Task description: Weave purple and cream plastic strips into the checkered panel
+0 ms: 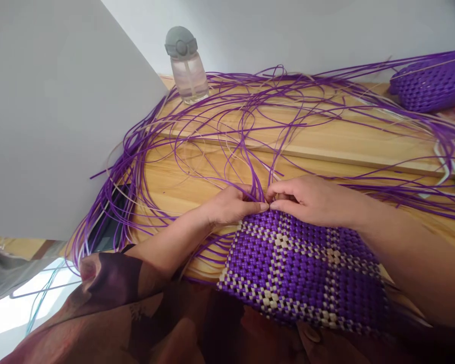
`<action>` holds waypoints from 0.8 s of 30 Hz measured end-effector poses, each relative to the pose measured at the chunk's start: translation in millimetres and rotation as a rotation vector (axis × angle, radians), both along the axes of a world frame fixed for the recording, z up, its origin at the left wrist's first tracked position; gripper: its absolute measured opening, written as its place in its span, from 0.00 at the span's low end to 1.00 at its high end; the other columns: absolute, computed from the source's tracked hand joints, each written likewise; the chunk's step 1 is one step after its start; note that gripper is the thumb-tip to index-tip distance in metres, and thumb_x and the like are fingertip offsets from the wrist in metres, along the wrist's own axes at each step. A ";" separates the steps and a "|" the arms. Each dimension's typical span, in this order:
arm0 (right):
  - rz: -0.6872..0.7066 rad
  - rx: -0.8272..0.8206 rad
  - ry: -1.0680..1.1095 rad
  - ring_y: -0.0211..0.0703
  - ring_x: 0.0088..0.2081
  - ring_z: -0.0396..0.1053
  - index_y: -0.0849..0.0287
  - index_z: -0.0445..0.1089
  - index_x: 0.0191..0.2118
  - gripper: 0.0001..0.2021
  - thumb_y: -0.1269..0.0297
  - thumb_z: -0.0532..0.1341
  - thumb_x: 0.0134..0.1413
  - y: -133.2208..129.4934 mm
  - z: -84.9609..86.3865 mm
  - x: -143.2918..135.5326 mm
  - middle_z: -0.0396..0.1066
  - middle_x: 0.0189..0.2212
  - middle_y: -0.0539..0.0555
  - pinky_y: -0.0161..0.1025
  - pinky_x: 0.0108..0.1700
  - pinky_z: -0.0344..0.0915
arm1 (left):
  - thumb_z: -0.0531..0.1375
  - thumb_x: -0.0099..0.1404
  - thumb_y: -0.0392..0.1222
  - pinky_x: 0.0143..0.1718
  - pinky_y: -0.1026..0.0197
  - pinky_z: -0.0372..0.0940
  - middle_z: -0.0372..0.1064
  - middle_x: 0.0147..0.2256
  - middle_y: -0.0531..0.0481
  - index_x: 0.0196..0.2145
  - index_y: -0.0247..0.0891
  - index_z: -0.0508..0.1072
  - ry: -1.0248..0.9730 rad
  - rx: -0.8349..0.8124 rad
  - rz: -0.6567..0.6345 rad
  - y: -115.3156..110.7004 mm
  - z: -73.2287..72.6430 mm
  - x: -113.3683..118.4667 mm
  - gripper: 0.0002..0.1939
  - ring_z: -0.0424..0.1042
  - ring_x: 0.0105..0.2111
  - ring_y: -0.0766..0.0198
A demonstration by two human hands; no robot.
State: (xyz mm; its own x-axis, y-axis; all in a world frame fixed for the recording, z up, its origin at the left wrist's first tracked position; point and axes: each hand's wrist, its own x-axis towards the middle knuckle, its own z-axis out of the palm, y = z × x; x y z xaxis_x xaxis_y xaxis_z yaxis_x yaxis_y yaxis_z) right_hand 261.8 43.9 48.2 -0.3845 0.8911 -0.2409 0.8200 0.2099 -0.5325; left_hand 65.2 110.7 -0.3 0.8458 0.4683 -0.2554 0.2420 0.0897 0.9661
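A woven purple and cream panel [303, 273] lies against my body, its far edge under my fingers. My left hand [235, 205] is closed at that edge, with a bundle of purple plastic strands [255, 184] running up between thumb and fingers. Close beside it, my right hand [307, 199] pinches at the same edge, thumb and forefinger nearly meeting around a strand [272, 177]. The exact strand end between the fingertips is too small to make out. Loose strands fan out from the panel's left side.
Long purple and cream strands [136, 136] spread in an arc over the wooden table [167, 187]. Behind them stands a clear bottle with a grey lid [189, 76]. A purple woven basket [432, 81] lies at the far right; a grey panel [60, 116] rises at left.
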 end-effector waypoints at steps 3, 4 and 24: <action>0.081 -0.110 0.019 0.40 0.30 0.68 0.54 0.75 0.35 0.08 0.66 0.58 0.55 12.4 5.1 3.4 0.75 0.30 0.50 0.37 0.31 0.56 | 0.62 0.59 0.45 0.39 0.61 0.64 0.75 0.33 0.48 0.35 0.33 0.78 0.011 0.093 -0.024 2.3 1.0 -1.4 0.12 0.71 0.34 0.62; 0.086 -0.143 0.034 0.39 0.28 0.67 0.54 0.75 0.34 0.07 0.66 0.59 0.54 13.8 5.6 3.2 0.75 0.29 0.50 0.36 0.30 0.55 | 0.62 0.59 0.45 0.39 0.61 0.64 0.75 0.33 0.48 0.35 0.33 0.79 0.011 0.104 -0.014 1.7 0.1 -0.9 0.13 0.72 0.35 0.61; -0.193 0.065 0.158 0.40 0.35 0.71 0.54 0.76 0.43 0.13 0.64 0.55 0.60 -10.7 -12.3 9.1 0.77 0.36 0.50 0.37 0.39 0.61 | 0.69 0.52 0.42 0.41 0.61 0.65 0.75 0.34 0.50 0.37 0.34 0.77 -0.008 -0.014 -0.082 8.2 -6.6 -4.8 0.14 0.71 0.34 0.64</action>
State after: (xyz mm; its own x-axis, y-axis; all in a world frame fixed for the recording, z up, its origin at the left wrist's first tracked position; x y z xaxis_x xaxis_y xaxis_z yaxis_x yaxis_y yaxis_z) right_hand 270.8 33.2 35.8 -0.2338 0.9634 -0.1311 0.7559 0.0954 -0.6477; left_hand 60.4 118.9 -7.0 0.8832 0.3939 -0.2547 0.2416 0.0833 0.9668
